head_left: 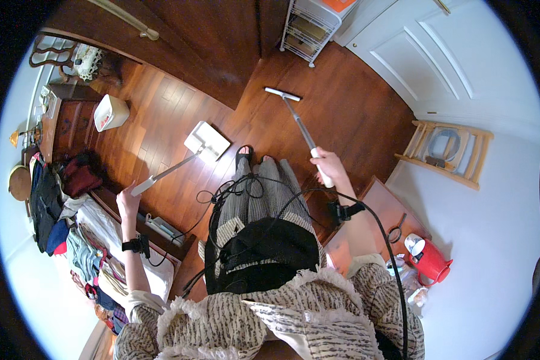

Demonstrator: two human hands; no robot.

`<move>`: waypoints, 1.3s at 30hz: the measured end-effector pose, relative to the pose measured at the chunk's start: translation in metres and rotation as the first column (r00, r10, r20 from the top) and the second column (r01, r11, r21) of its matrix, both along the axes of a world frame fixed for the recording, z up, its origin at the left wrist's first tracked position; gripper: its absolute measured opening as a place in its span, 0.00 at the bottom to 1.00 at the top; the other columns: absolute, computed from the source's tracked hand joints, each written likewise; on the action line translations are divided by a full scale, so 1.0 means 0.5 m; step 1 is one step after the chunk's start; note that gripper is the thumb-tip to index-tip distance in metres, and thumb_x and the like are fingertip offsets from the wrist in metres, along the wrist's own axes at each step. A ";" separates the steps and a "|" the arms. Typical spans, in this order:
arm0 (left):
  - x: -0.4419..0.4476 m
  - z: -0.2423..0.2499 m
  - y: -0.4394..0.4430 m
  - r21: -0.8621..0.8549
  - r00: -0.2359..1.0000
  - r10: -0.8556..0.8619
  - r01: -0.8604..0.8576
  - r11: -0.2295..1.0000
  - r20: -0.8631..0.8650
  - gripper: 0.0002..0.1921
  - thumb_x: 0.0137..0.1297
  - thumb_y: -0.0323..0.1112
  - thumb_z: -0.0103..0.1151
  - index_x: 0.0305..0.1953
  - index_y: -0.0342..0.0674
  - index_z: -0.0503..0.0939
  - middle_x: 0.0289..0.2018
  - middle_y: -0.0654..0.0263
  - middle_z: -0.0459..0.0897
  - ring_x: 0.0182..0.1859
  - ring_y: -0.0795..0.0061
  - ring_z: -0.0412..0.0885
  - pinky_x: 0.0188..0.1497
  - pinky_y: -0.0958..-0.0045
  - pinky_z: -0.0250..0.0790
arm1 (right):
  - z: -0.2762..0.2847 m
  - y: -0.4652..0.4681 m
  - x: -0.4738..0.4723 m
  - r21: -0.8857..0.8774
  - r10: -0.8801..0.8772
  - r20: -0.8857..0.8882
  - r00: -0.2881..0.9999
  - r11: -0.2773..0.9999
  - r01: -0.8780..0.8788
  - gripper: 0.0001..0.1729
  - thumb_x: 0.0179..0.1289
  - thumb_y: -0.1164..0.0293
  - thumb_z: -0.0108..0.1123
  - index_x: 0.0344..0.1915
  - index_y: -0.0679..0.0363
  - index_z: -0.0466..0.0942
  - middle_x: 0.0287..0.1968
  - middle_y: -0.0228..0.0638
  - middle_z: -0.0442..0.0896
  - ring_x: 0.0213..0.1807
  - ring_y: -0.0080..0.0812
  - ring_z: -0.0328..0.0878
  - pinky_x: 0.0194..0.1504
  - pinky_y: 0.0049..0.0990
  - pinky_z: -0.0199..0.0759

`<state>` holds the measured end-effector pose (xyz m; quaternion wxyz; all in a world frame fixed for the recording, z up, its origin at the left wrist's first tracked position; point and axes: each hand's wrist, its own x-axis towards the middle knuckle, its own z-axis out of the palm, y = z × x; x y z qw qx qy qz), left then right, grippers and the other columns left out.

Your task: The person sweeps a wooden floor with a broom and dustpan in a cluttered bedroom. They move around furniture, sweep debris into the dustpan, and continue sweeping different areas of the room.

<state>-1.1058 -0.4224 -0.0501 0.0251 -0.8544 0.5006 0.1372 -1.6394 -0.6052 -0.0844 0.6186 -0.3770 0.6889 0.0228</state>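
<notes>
My left hand [128,202] is closed around the white grip of a long-handled dustpan [208,141], whose white pan rests on the wooden floor left of my feet. In my right hand [328,165] is the white grip of a long-handled tool with a narrow white head [282,94]; whether that head is a broom or a squeegee I cannot tell. The head is at the floor ahead and to the right, apart from the dustpan. Both handles have grey metal shafts. Each of my wrists wears a black strap with a small device.
A white wastebin [111,113] stands at the left, near a wooden dresser [74,121]. Clothes lie heaped on a bed [117,225]. A wire cart [308,33] is ahead, a folded wooden stool [447,153] leans at the right wall, and black cables cross my lap.
</notes>
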 end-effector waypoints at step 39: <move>-0.054 -0.107 0.000 0.037 0.980 -0.132 0.139 0.990 -0.147 0.24 0.44 0.23 0.52 0.47 0.44 0.75 0.29 0.48 0.76 0.32 0.52 0.76 0.35 0.61 0.70 | 0.123 -0.008 -0.069 0.220 0.182 -0.172 0.968 0.965 -0.143 0.38 0.58 0.65 0.51 0.65 0.53 0.45 0.13 0.34 0.68 0.10 0.25 0.64 0.10 0.25 0.59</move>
